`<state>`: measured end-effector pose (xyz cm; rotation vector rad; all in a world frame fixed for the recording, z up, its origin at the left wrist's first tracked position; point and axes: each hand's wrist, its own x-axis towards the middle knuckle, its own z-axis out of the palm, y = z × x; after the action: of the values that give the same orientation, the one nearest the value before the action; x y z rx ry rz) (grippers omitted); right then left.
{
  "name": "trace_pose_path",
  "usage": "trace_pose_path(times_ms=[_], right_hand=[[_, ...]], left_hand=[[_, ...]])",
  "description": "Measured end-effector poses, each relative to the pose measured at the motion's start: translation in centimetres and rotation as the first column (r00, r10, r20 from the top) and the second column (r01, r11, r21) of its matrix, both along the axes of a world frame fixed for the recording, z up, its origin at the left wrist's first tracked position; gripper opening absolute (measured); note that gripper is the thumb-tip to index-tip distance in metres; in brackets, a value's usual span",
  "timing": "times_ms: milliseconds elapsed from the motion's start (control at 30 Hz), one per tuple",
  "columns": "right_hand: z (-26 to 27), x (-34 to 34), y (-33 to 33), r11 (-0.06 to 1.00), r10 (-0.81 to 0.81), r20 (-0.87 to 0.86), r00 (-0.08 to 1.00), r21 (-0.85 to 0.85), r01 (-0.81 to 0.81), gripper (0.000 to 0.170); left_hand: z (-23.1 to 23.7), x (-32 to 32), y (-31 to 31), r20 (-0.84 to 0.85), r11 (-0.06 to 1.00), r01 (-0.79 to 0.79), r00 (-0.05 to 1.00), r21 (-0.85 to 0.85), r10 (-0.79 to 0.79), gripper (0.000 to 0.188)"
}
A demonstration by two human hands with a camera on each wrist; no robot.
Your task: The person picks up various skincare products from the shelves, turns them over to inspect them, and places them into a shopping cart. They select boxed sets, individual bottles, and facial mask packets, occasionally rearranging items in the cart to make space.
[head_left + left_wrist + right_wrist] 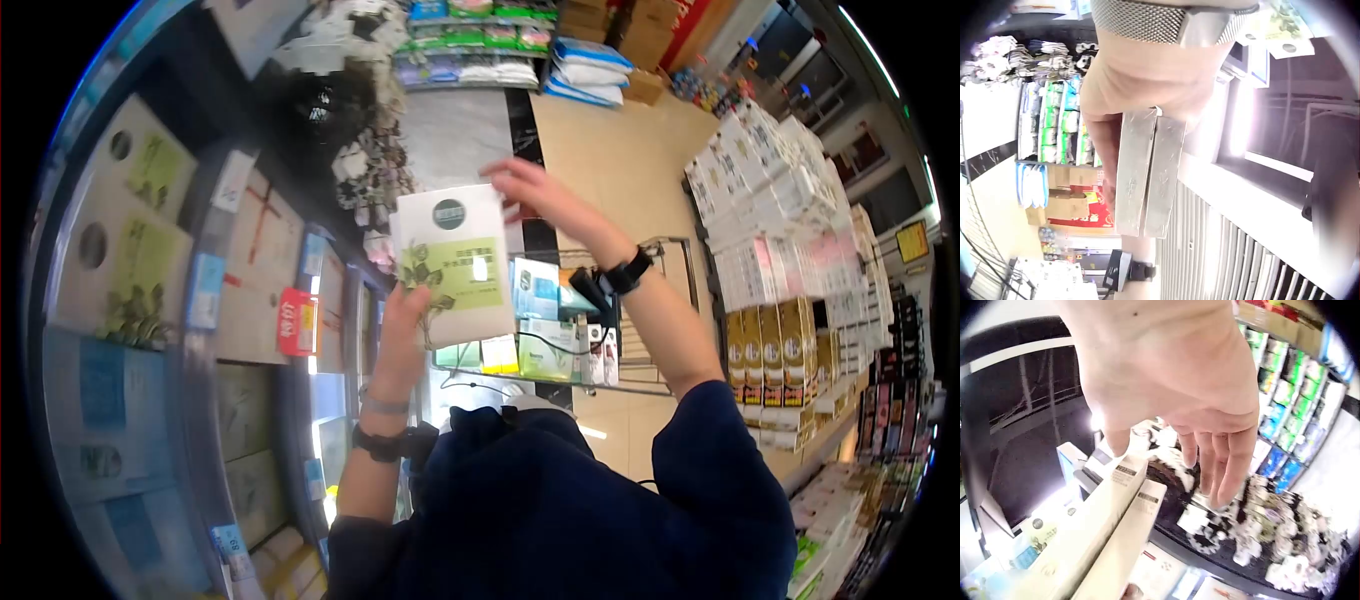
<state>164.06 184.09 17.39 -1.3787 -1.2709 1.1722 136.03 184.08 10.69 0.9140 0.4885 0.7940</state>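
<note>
Two flat white boxes with a green label and leaf print (pixel 455 270) are held up together by my left hand (pixel 405 325), which grips their lower left edge. In the left wrist view the boxes (pixel 1150 175) lie face to face under the left hand (pixel 1147 81). My right hand (pixel 545 200) is at their upper right, its fingers loosely bent. The right wrist view has the right hand (pixel 1179 387) over the ends of the two boxes (pixel 1113 531), fingers extended and nothing held; whether the thumb touches a box, I cannot tell.
A wire cart (pixel 650 345) holding several boxes (pixel 545 345) stands below the right forearm. Shelves of boxed goods (pixel 150 250) line the left, with a red price tag (pixel 298 322). Stacked white cartons (pixel 765 190) rise at the right. Packaged goods fill a far shelf (pixel 480 40).
</note>
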Motion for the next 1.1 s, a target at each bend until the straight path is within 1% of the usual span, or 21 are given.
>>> trace_pose_path(times_ms=[33,100,167,233,300,333,367,433,467,500,567,633,667,700,800,900,933,967,1000,1033,1100], right_hand=[[-3.0,0.7,-1.7,0.993,-0.027,-0.125,0.992,-0.121,0.012,0.053],[-9.3,1.4,-5.5,0.976,0.042,-0.302,0.952,-0.193,-0.105,0.057],[-13.5,-0.3,-9.5,0.950,-0.090,-0.520,0.850,-0.300,-0.082,0.059],[-19.1,-0.8,-12.8,0.912,-0.150,-0.591,0.793,-0.392,-0.120,0.059],[-23.4,-0.5,-15.2,0.880,-0.176,-0.493,0.852,-0.466,-0.088,0.060],[-25.8,0.7,-16.5,0.827,-0.198,-0.430,0.881,-0.556,-0.085,0.062],[-27.0,1.7,-17.8,0.821,-0.221,-0.443,0.869,-0.565,-0.080,0.062],[-29.5,3.8,-20.6,0.847,-0.121,-0.323,0.939,-0.526,-0.072,0.064],[-31.3,4.8,-22.2,0.821,-0.189,-0.348,0.918,-0.569,-0.047,0.062],[-33.0,5.9,-23.9,0.823,-0.264,-0.398,0.878,-0.568,-0.010,0.058],[-37.2,8.5,-27.3,0.782,-0.413,-0.390,0.823,-0.615,0.101,0.054],[-39.0,10.8,-30.6,0.693,-0.590,-0.335,0.734,-0.678,0.247,0.052],[-40.1,12.0,-32.0,0.644,-0.648,-0.291,0.704,-0.704,0.301,0.051],[-42.2,12.8,-33.4,0.627,-0.688,-0.257,0.678,-0.682,0.377,0.051],[-45.0,14.7,-35.4,0.594,-0.717,-0.244,0.653,-0.705,0.389,0.050],[-48.6,15.8,-37.1,0.558,-0.746,-0.236,0.622,-0.732,0.391,0.048],[-49.1,15.9,-37.2,0.507,-0.723,0.024,0.690,-0.660,0.555,0.048],[-49.6,16.1,-37.2,0.474,-0.671,0.289,0.683,-0.541,0.695,0.048],[-50.0,15.9,-37.3,0.553,-0.464,0.568,0.680,-0.413,0.723,0.054],[-49.4,15.7,-36.7,0.559,-0.465,0.564,0.682,-0.411,0.720,0.054],[-47.9,15.4,-35.4,0.526,-0.339,0.681,0.649,-0.435,0.731,0.058]], left_hand=[[-1.5,0.7,-0.2,-0.002,1.000,-0.008,1.000,-0.021,0.008,0.047],[-4.2,2.0,-0.8,-0.091,0.991,-0.003,0.996,-0.135,-0.009,0.046],[-7.0,3.8,-2.1,-0.209,0.989,0.010,0.977,-0.151,-0.042,0.045],[-11.7,5.3,-3.9,-0.329,0.964,0.078,0.930,-0.253,-0.162,0.049],[-15.7,6.3,-6.1,-0.407,0.937,0.168,0.867,-0.306,-0.288,0.053],[-17.2,6.6,-6.8,-0.514,0.904,0.223,0.761,-0.366,-0.396,0.055],[-18.8,7.0,-7.6,-0.598,0.862,0.268,0.630,-0.431,-0.495,0.056],[-21.8,7.6,-9.9,-0.610,0.842,0.314,0.584,-0.439,-0.536,0.059],[-22.1,7.9,-10.9,-0.623,0.827,0.320,0.546,-0.462,-0.560,0.060],[-22.5,8.2,-11.7,-0.626,0.834,0.335,0.552,-0.438,-0.551,0.058],[-24.1,8.5,-12.8,-0.636,0.855,0.322,0.573,-0.405,-0.517,0.056],[-23.7,9.3,-13.3,-0.671,0.866,0.328,0.548,-0.378,-0.500,0.052],[-23.8,9.3,-13.6,-0.664,0.878,0.308,0.575,-0.365,-0.478,0.044],[-24.0,9.2,-13.9,-0.668,0.879,0.300,0.571,-0.371,-0.477,0.044],[-24.5,8.5,-14.6,-0.683,0.907,0.283,0.597,-0.311,-0.421,0.034],[-23.8,7.5,-15.0,-0.648,0.910,0.220,0.644,-0.351,-0.406,0.033],[-23.6,7.2,-14.8,-0.690,0.917,0.232,0.606,-0.324,-0.396,0.032],[-23.5,6.9,-14.8,-0.693,0.920,0.229,0.605,-0.319,-0.391,0.032],[-23.2,6.5,-14.8,-0.696,0.926,0.208,0.612,-0.316,-0.375,0.032],[-22.9,6.2,-14.8,-0.699,0.932,0.186,0.619,-0.312,-0.358,0.032],[-22.4,5.6,-14.7,-0.691,0.936,0.153,0.638,-0.317,-0.339,0.031]])
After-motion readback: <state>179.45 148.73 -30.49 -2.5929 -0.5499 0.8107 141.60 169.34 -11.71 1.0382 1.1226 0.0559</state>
